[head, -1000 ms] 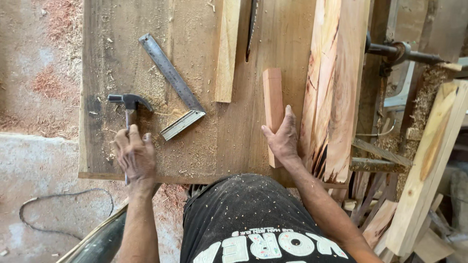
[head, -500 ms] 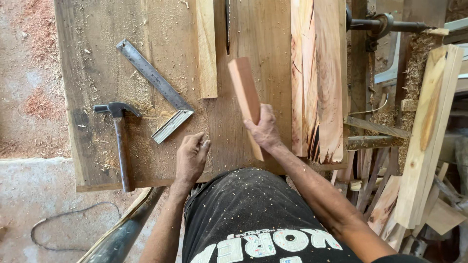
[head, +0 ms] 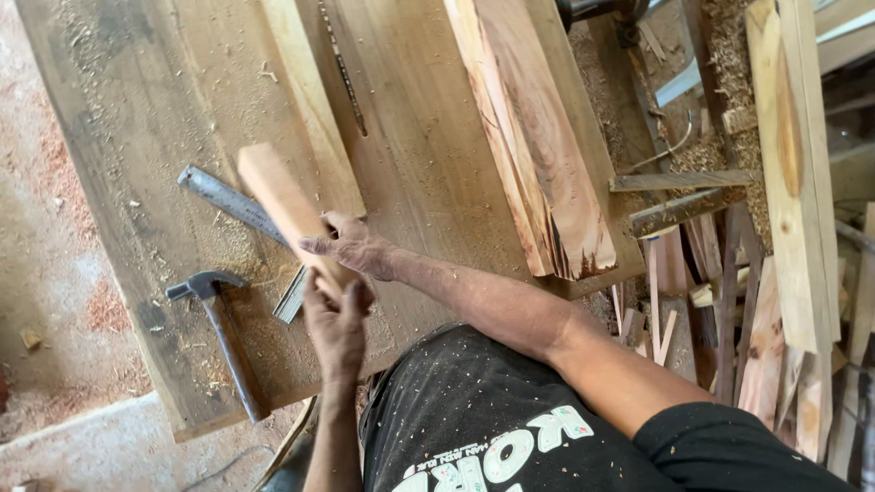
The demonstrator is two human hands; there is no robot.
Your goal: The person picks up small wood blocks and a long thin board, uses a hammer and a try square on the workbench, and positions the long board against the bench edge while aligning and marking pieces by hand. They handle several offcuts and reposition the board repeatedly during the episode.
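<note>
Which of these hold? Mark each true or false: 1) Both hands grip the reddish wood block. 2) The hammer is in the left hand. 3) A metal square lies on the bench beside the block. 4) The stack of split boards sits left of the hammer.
1) True: the right hand and left hand both hold the reddish wood block.
2) False: the hammer lies on the workbench, untouched.
3) True: the metal square lies there, partly behind the block.
4) False: the stack of split boards lies to the hammer's right.
</note>
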